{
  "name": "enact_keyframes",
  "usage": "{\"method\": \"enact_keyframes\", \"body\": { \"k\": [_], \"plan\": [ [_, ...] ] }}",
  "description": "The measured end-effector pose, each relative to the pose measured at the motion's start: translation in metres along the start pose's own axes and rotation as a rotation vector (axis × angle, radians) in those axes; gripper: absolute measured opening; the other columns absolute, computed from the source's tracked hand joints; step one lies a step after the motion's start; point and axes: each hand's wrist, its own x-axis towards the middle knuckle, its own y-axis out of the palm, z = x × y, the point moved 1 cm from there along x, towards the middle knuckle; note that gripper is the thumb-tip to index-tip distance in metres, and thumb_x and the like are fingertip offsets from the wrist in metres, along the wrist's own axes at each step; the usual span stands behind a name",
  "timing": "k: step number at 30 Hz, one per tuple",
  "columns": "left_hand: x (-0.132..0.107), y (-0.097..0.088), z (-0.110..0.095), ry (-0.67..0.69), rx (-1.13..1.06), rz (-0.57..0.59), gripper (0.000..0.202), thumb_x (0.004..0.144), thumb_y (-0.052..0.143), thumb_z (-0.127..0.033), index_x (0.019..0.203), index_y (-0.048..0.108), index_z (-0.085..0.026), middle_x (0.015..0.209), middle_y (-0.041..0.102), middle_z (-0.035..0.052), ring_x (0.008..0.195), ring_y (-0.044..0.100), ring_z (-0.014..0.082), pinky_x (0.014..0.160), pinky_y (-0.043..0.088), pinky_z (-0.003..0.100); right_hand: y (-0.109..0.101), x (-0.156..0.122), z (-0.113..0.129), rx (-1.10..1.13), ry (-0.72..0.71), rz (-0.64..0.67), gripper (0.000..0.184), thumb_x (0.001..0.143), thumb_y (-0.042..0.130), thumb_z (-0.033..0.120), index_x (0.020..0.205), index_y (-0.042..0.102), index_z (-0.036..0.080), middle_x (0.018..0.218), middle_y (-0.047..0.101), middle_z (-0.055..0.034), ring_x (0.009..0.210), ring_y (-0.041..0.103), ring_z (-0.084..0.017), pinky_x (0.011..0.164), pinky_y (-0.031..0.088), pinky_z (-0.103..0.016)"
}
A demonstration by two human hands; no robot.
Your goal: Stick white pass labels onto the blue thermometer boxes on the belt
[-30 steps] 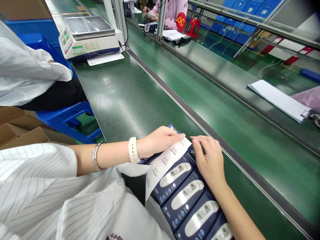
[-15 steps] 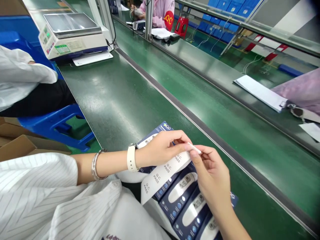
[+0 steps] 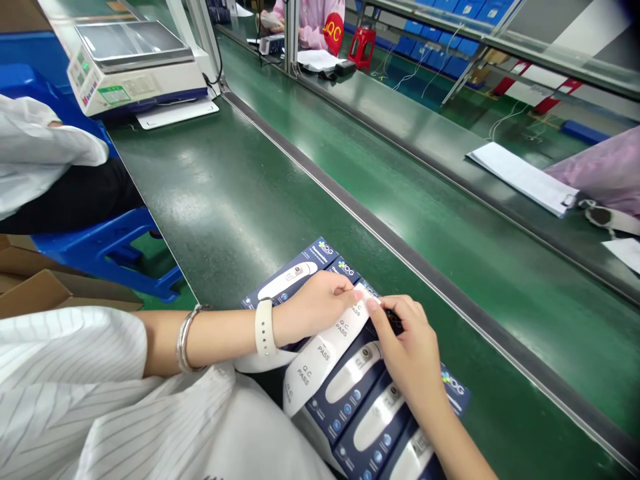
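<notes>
Several dark blue product boxes (image 3: 350, 383) lie side by side at the near edge of the green bench (image 3: 235, 200), each printed with a white thermometer. A white strip of "Q.C PASS" stickers (image 3: 320, 353) runs over them. My left hand (image 3: 315, 307), with a white watch and a bangle at the wrist, pinches the far end of the strip. Just right of it, my right hand (image 3: 407, 350) has its fingers bent and its fingertips pressed down on a box top beside the strip. What its fingers pinch, if anything, is too small to see.
A weighing scale (image 3: 135, 67) stands at the far left of the bench. A seated person in white (image 3: 45, 160) on a blue stool (image 3: 107, 250) is at the left. A clipboard with paper (image 3: 523, 177) lies across the conveyor. Another person in pink (image 3: 320, 20) sits far back. Cardboard boxes (image 3: 60, 293) are at lower left.
Both hands have come down from a raised pinch at the strip's end onto the boxes. One more box now shows beyond my left hand.
</notes>
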Motion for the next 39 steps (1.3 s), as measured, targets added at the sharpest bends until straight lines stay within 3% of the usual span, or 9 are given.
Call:
{"method": "enact_keyframes", "body": {
  "k": [5, 9, 14, 20, 24, 28, 33, 35, 39],
  "plan": [
    [0.011, 0.003, -0.006, -0.193, -0.093, -0.026, 0.030, 0.078, 0.049, -0.033, 0.054, 0.040, -0.017, 0.043, 0.029, -0.0072, 0.037, 0.022, 0.0049, 0.036, 0.015, 0.020, -0.003, 0.000, -0.021, -0.006, 0.019, -0.004, 0.022, 0.084, 0.046, 0.038, 0.097, 0.050, 0.020, 0.093, 0.054, -0.0056, 0.086, 0.052, -0.019, 0.074, 0.042, -0.034],
    [0.016, 0.008, -0.015, -0.292, -0.186, 0.001, 0.031, 0.079, 0.049, -0.029, 0.052, 0.039, -0.017, 0.039, 0.040, -0.0046, 0.035, 0.038, 0.0078, 0.035, 0.021, 0.019, -0.003, -0.001, -0.025, -0.040, -0.104, 0.025, 0.037, 0.085, 0.044, 0.033, 0.120, 0.041, 0.021, 0.103, 0.049, -0.0086, 0.091, 0.051, -0.019, 0.074, 0.045, -0.034],
    [0.019, 0.012, -0.021, -0.386, -0.208, -0.003, 0.027, 0.081, 0.046, -0.022, 0.054, 0.045, -0.016, 0.042, 0.048, -0.0011, 0.041, 0.051, 0.0126, 0.036, 0.029, 0.020, 0.001, -0.001, -0.023, -0.153, -0.256, 0.084, 0.034, 0.087, 0.039, 0.025, 0.119, 0.048, 0.023, 0.102, 0.047, -0.0092, 0.089, 0.050, -0.019, 0.067, 0.045, -0.031],
    [0.020, 0.014, -0.019, -0.360, -0.145, -0.098, 0.037, 0.075, 0.057, -0.032, 0.049, 0.037, -0.016, 0.039, 0.032, -0.0071, 0.034, 0.029, 0.0040, 0.034, 0.020, 0.019, 0.002, -0.002, -0.029, -0.219, -0.317, 0.033, 0.033, 0.087, 0.039, 0.021, 0.116, 0.054, 0.020, 0.099, 0.048, -0.0108, 0.086, 0.049, -0.019, 0.066, 0.044, -0.032],
    [0.011, 0.011, -0.015, -0.352, -0.186, -0.115, 0.039, 0.075, 0.056, -0.041, 0.052, 0.038, -0.016, 0.042, 0.034, -0.0068, 0.037, 0.031, 0.0047, 0.036, 0.022, 0.019, 0.000, -0.005, -0.028, -0.385, -0.350, 0.024, 0.032, 0.087, 0.040, 0.024, 0.114, 0.056, 0.024, 0.102, 0.049, -0.0110, 0.086, 0.049, -0.022, 0.069, 0.040, -0.037],
    [0.002, 0.005, -0.008, -0.336, -0.274, -0.102, 0.033, 0.073, 0.057, -0.043, 0.061, 0.049, -0.015, 0.052, 0.049, -0.0027, 0.045, 0.043, 0.0078, 0.042, 0.030, 0.020, -0.001, 0.003, -0.025, -0.481, -0.310, 0.059, 0.037, 0.086, 0.041, 0.038, 0.120, 0.051, 0.026, 0.098, 0.051, -0.0099, 0.087, 0.050, -0.023, 0.073, 0.036, -0.041],
    [-0.004, 0.001, 0.001, -0.284, -0.372, -0.078, 0.035, 0.071, 0.059, -0.048, 0.063, 0.048, -0.015, 0.053, 0.048, -0.0039, 0.045, 0.041, 0.0071, 0.043, 0.028, 0.020, 0.000, 0.024, -0.030, -0.417, -0.209, 0.136, 0.035, 0.085, 0.039, 0.050, 0.096, 0.063, 0.026, 0.087, 0.052, -0.0055, 0.081, 0.050, -0.021, 0.074, 0.034, -0.039],
    [-0.005, 0.000, 0.002, -0.227, -0.383, -0.060, 0.036, 0.074, 0.055, -0.049, 0.064, 0.046, -0.016, 0.053, 0.044, -0.0049, 0.045, 0.039, 0.0063, 0.043, 0.027, 0.020, -0.001, 0.026, -0.029, -0.378, -0.192, 0.078, 0.033, 0.084, 0.041, 0.049, 0.090, 0.064, 0.026, 0.089, 0.053, -0.0054, 0.085, 0.050, -0.021, 0.076, 0.034, -0.040],
    [-0.008, 0.003, -0.001, -0.057, -0.293, -0.041, 0.034, 0.080, 0.047, -0.046, 0.065, 0.044, -0.016, 0.056, 0.042, -0.0053, 0.048, 0.036, 0.0063, 0.046, 0.027, 0.020, -0.002, 0.010, -0.014, 0.005, -0.133, -0.040, 0.030, 0.087, 0.041, 0.041, 0.109, 0.053, 0.026, 0.098, 0.055, -0.0048, 0.093, 0.050, -0.020, 0.082, 0.036, -0.040]
  ]
}}
